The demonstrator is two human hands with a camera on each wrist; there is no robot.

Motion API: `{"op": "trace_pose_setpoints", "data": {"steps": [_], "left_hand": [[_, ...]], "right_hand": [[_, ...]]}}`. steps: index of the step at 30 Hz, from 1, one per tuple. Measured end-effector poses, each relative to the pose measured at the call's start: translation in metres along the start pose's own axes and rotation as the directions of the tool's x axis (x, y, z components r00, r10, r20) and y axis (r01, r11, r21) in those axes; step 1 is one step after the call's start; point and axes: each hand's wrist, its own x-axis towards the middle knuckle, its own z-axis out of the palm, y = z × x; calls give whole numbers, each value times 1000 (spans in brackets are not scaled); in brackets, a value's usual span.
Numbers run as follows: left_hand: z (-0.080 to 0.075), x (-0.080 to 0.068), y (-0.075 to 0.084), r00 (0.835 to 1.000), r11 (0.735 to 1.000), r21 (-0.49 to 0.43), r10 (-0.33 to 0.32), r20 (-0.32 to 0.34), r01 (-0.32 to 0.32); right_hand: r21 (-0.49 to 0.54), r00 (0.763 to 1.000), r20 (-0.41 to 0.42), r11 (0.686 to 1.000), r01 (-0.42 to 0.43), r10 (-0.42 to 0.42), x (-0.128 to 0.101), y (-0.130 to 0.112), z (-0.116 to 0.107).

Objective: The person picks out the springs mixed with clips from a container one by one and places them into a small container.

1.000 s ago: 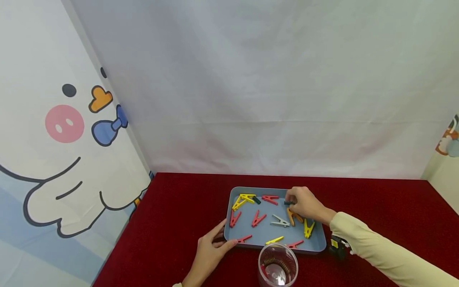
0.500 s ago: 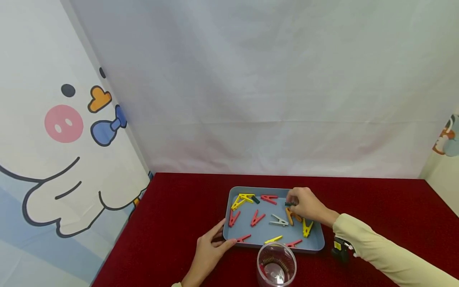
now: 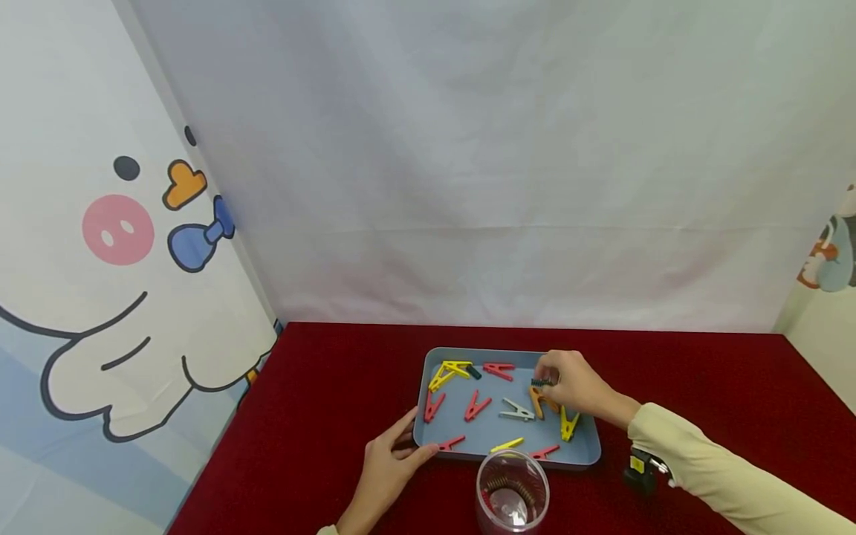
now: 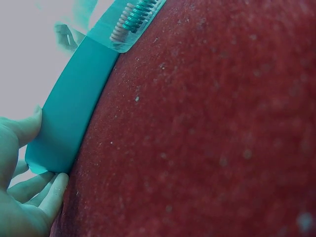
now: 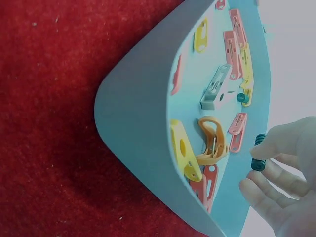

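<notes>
In the head view my right hand (image 3: 575, 380) pinches a small dark green coil spring (image 5: 258, 153) between thumb and fingertips, over the back right part of a blue-grey tray (image 3: 481, 432). Close below it is an orange clip (image 3: 537, 401). Also in the tray lie a pale grey clothespin (image 3: 517, 409), a yellow clothespin (image 3: 568, 425) at the right, and several red ones, including a red clothespin (image 3: 477, 406) near the middle. My left hand (image 3: 386, 462) grips the tray's front left corner, thumb at the rim and fingers around the outside and underside.
A clear cup (image 3: 512, 462) stands before the tray's front edge, with several coil springs (image 4: 131, 22) inside. Another dark green piece (image 3: 473, 371) lies beside yellow clothespins at the tray's back left. Red cloth (image 3: 334, 386) covers the table, and a white curtain (image 3: 508, 186) hangs behind.
My right hand keeps its pinch on the spring and has drifted slightly right relative to the tray. The left hand stays on the corner. The head view has shifted a little.
</notes>
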Motion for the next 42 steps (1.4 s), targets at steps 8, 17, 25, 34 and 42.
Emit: {"op": "trace_pose_setpoints", "data": {"steps": [8,17,25,34,42], "left_hand": [[0,0,0,1000,1000,3,-12,0,12],[-3,1,-1,1000,1000,8,2,-16,-2],[-4,2,-1,1000,1000,14,6,-17,-6],[-2,3,1,1000,1000,23,6,-10,-6],[0,1,0,1000,1000,-12,5,-4,-5]], "right_hand": [[31,1000,2,999,29,-29,-5,-8,-6],[45,997,-8,996,80,-80,-7,-14,-9],[71,997,5,995,74,-75,-8,-18,-9],[64,997,4,995,76,-76,-15,-22,-13],[86,994,7,990,108,-109,-22,-27,-18]]}}
